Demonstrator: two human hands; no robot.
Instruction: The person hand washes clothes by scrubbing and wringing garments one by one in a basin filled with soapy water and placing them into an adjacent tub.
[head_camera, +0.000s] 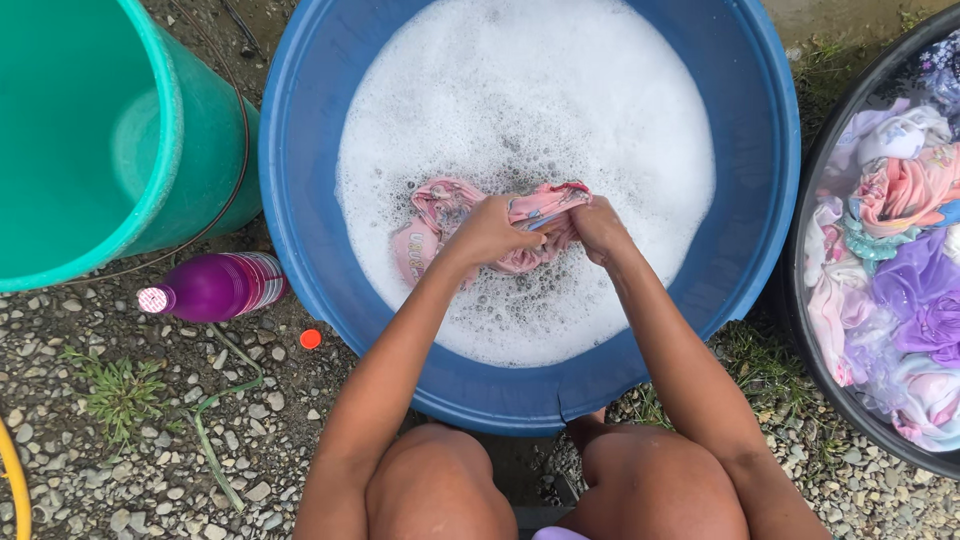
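Both fists on pink cloth

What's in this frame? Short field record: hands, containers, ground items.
left hand: gripping a pink cloth over the suds
right hand: gripping the same cloth, close beside the left
wash container: blue basin, filled with foamy water
left of basin: green bucket, upright
right of basin: dark tub holding a pile of pastel clothes
ground: gravel; purple bottle lying on its side, uncapped; small orange cap nearby; yellow hose at the left edge
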